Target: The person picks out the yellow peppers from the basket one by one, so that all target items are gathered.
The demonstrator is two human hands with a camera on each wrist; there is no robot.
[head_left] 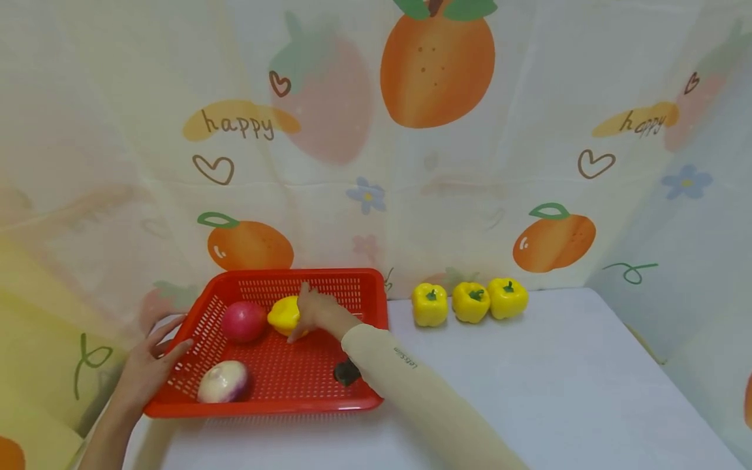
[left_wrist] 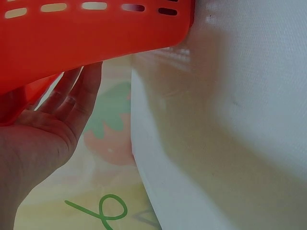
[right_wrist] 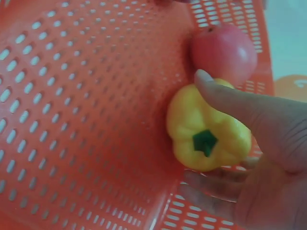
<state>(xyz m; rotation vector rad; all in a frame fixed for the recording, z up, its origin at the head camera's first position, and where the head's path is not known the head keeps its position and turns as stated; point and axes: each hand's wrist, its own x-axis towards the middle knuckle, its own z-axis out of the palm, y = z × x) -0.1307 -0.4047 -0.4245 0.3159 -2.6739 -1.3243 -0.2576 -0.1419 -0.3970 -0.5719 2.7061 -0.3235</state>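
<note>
My right hand (head_left: 320, 312) is inside the red plastic basket (head_left: 270, 408), holding a yellow bell pepper (right_wrist: 206, 132) between thumb and fingers. The pepper's green stem faces the wrist, and its other end lies close to a round pink-red fruit (head_left: 243, 321). At the basket's left side, my left hand (head_left: 147, 365) grips the rim, with its thumb over the edge; the left wrist view shows its fingers (left_wrist: 88, 91) partly behind the basket wall. A white-and-purple turnip (head_left: 223, 382) sits in the front left corner.
Three yellow bell peppers (head_left: 470, 301) stand in a row on the white table (head_left: 529, 378), right of the basket. A dark object (head_left: 346, 372) in the basket is partly hidden by the right sleeve (head_left: 411, 385). A fruit-print curtain (head_left: 440, 228) hangs behind the table.
</note>
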